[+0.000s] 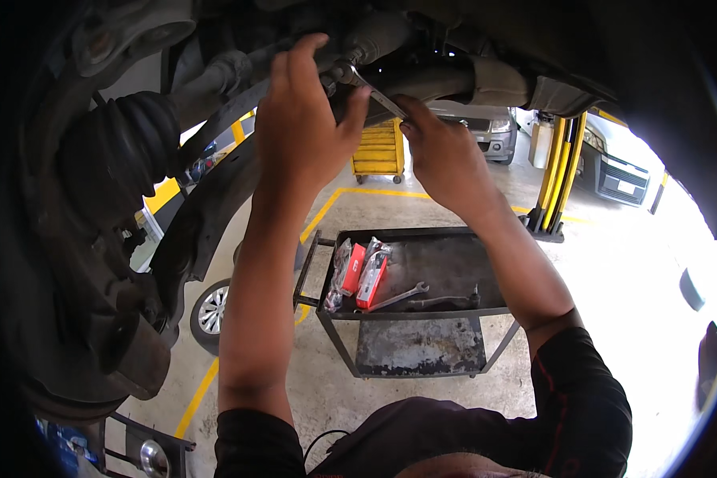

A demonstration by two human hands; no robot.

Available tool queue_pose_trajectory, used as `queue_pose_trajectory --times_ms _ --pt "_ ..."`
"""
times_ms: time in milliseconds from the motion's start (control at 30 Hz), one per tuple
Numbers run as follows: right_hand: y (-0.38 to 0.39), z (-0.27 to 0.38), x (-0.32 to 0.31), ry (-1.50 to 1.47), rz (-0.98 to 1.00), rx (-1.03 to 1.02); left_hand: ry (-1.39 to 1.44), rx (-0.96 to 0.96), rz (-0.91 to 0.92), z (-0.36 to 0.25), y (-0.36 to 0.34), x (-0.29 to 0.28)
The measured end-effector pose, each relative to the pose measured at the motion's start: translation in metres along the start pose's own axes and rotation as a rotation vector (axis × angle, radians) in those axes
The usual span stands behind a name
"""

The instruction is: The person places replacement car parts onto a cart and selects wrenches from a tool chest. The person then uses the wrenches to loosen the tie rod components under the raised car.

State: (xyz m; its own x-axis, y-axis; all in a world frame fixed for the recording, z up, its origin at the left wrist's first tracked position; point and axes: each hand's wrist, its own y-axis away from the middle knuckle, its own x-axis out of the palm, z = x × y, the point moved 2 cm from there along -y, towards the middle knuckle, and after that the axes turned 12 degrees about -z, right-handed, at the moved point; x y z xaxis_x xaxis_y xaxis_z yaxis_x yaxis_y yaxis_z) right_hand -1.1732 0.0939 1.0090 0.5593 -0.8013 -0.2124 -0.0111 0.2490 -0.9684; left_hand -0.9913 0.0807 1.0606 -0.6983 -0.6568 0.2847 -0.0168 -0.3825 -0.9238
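Observation:
Overhead, under a raised car, my right hand (446, 155) is closed on the lower end of a shiny wrench (385, 101). The wrench's upper end sits at a metal rod fitting (344, 73) beside a ribbed grey boot (381, 36). My left hand (299, 123) is raised just left of that fitting, fingers stretched upward and thumb apart. Its thumb tip comes close to the wrench; whether the fingers touch the rod behind them I cannot tell.
A black cart (446, 267) below carries red boxes (362, 275) in plastic, another wrench (402, 295) and a dark rod-like part (450, 301). A black rubber boot (123, 143) and a suspension arm (203, 207) crowd the left. Beyond stand a yellow tool cabinet (378, 151) and a lift post (560, 175).

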Motion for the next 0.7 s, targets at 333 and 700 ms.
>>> queue_pose_trajectory --times_ms 333,700 --pt "0.0 -0.002 0.003 -0.006 0.009 0.001 0.133 -0.631 0.252 0.008 -0.004 0.002" --pt "0.0 0.005 -0.006 0.008 0.015 0.009 0.04 -0.334 0.239 0.009 -0.004 0.001"
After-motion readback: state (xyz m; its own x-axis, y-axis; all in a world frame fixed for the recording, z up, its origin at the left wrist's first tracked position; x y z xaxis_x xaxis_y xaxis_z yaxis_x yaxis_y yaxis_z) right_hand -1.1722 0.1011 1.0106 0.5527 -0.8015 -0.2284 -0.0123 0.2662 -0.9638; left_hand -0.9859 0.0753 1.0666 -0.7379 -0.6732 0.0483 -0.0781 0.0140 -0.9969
